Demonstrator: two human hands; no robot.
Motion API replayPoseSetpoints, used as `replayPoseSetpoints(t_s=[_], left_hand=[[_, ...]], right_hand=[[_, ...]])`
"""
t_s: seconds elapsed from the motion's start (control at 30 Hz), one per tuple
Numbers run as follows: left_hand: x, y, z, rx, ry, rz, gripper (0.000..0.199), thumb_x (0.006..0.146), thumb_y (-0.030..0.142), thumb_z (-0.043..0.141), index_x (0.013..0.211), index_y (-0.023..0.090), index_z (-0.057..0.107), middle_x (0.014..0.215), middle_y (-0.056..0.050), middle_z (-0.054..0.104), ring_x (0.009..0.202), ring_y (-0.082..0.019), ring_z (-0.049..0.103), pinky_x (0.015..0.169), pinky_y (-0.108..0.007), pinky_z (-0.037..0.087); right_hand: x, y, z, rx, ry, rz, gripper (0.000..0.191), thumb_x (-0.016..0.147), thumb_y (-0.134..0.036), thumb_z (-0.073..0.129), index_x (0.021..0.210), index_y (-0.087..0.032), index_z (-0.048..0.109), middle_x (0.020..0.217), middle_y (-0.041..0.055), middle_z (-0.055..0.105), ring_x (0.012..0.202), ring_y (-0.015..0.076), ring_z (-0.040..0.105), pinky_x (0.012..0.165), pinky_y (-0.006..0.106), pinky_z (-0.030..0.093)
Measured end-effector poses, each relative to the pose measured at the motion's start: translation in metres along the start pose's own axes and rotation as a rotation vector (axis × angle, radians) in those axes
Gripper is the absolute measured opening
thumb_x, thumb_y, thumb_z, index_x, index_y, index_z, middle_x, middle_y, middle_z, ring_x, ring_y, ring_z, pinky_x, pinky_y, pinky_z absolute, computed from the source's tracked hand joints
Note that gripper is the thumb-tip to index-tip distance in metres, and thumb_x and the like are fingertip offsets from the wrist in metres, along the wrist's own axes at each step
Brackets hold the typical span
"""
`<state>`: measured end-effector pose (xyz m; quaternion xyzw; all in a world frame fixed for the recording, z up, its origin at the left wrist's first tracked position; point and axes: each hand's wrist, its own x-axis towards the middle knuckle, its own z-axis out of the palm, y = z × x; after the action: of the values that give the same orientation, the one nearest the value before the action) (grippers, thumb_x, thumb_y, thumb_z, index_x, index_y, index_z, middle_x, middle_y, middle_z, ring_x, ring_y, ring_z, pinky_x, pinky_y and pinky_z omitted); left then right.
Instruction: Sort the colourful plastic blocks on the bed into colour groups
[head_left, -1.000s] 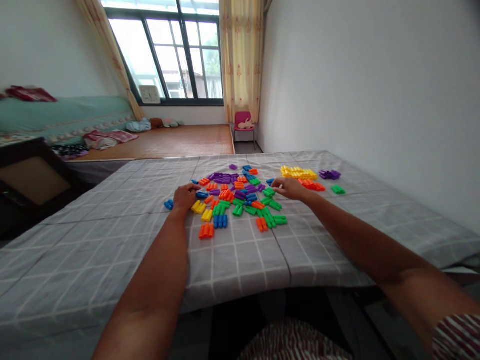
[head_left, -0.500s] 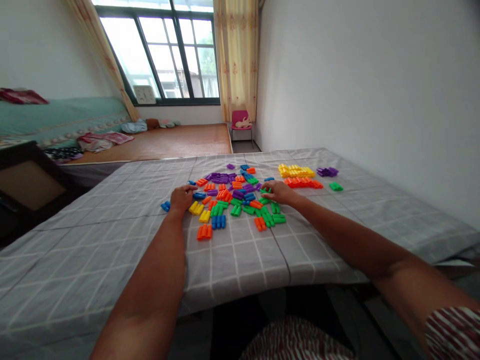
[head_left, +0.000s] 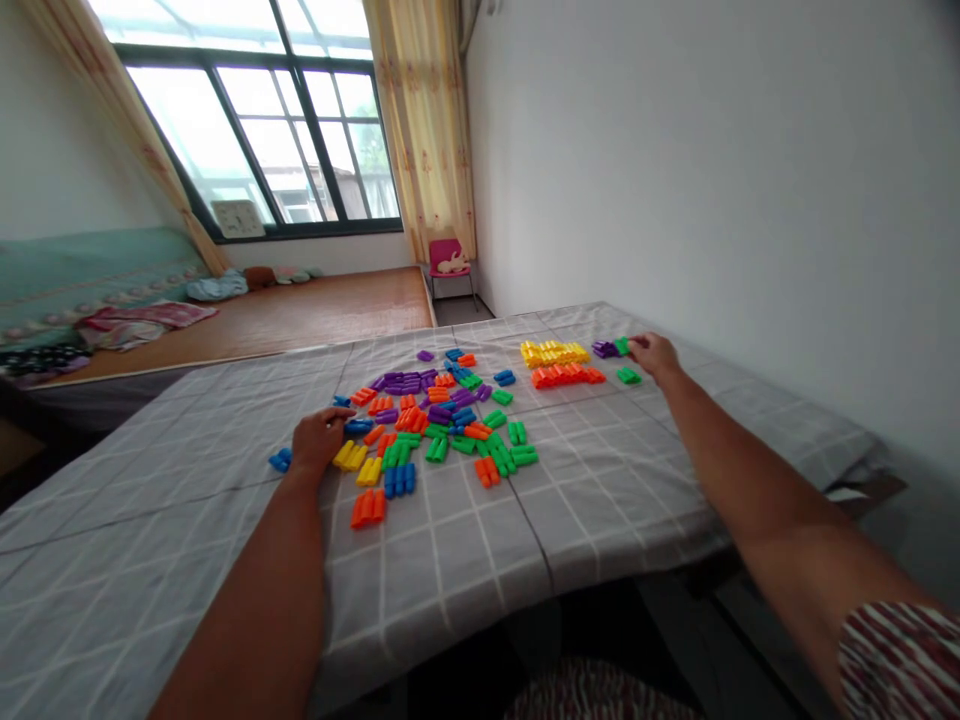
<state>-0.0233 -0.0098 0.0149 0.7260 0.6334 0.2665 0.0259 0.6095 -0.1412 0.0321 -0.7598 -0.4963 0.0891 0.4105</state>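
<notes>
My right hand (head_left: pixel 654 354) pinches a green piece (head_left: pixel 622 346) at the far right, beside the purple pieces (head_left: pixel 604 349). Just nearer lies another green piece (head_left: pixel 628 376). To their left are a yellow group (head_left: pixel 555 353) and an orange row (head_left: pixel 568 375). My left hand (head_left: pixel 321 436) rests at the left edge of a mixed spread of coloured pieces, its fingers bent beside a blue piece (head_left: pixel 358 426); whether it grips anything is too small to tell. Yellow pieces (head_left: pixel 350 457) lie just right of that hand.
A grey checked cloth (head_left: pixel 450 620) covers the table. One blue piece (head_left: pixel 281 460) lies left of my left forearm. Beyond the table are a low bed platform (head_left: pixel 337 300), a pink chair (head_left: pixel 445 252) and a window. A white wall (head_left: pixel 675 160) runs along the right.
My right hand has moved from the mixed spread to the far right, now with a green piece in its fingers. My left hand stays by the blue piece. The view has turned to the right.
</notes>
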Motion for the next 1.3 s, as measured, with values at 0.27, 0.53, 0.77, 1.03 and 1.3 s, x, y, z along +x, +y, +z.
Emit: replayPoseSetpoints(t_s=[0.27, 0.53, 0.77, 1.03, 1.3], left_hand=[[-0.001, 0.001, -0.003, 0.049, -0.031, -0.044, 0.037, 0.08, 0.024, 0.046, 0.102, 0.023, 0.076, 0.098, -0.003, 0.075, 0.084, -0.021, 0.069, 0.073, -0.026, 0.051], [-0.001, 0.002, -0.004, 0.055, -0.028, -0.021, 0.036, 0.079, 0.021, 0.047, 0.101, 0.023, 0.076, 0.098, -0.002, 0.075, 0.09, -0.021, 0.069, 0.078, -0.027, 0.052], [0.0, 0.002, -0.003, 0.043, -0.024, -0.028, 0.036, 0.079, 0.021, 0.047, 0.101, 0.022, 0.076, 0.1, -0.004, 0.075, 0.093, -0.024, 0.068, 0.081, -0.03, 0.052], [0.002, -0.002, -0.002, 0.031, -0.03, -0.019, 0.036, 0.08, 0.021, 0.047, 0.1, 0.022, 0.076, 0.097, -0.004, 0.076, 0.09, -0.023, 0.069, 0.08, -0.031, 0.053], [0.002, 0.001, -0.005, 0.048, -0.037, -0.011, 0.036, 0.08, 0.021, 0.047, 0.101, 0.023, 0.076, 0.098, -0.004, 0.076, 0.092, -0.024, 0.069, 0.08, -0.031, 0.053]], right_hand=[[-0.016, 0.063, -0.015, -0.458, 0.179, 0.251, 0.027, 0.078, -0.032, 0.054, 0.089, -0.016, 0.073, 0.096, 0.016, 0.072, 0.093, 0.0298, 0.065, 0.082, 0.041, 0.047], [-0.015, 0.064, -0.013, -0.543, 0.174, 0.194, 0.031, 0.081, -0.031, 0.051, 0.086, -0.013, 0.075, 0.084, 0.0128, 0.074, 0.082, 0.0248, 0.066, 0.067, 0.03, 0.045], [-0.021, 0.068, -0.012, -0.417, 0.169, 0.184, 0.031, 0.077, -0.033, 0.055, 0.095, -0.015, 0.074, 0.073, 0.0072, 0.073, 0.074, 0.0216, 0.068, 0.068, 0.029, 0.047], [-0.024, 0.052, -0.002, -0.439, 0.188, -0.025, 0.038, 0.081, -0.045, 0.052, 0.099, -0.018, 0.071, 0.1, 0.0103, 0.073, 0.091, 0.0234, 0.066, 0.084, 0.034, 0.047], [-0.028, 0.04, 0.009, -0.451, 0.066, -0.088, 0.04, 0.073, -0.05, 0.061, 0.1, -0.022, 0.07, 0.096, 0.0078, 0.073, 0.098, 0.0254, 0.062, 0.092, 0.039, 0.043]])
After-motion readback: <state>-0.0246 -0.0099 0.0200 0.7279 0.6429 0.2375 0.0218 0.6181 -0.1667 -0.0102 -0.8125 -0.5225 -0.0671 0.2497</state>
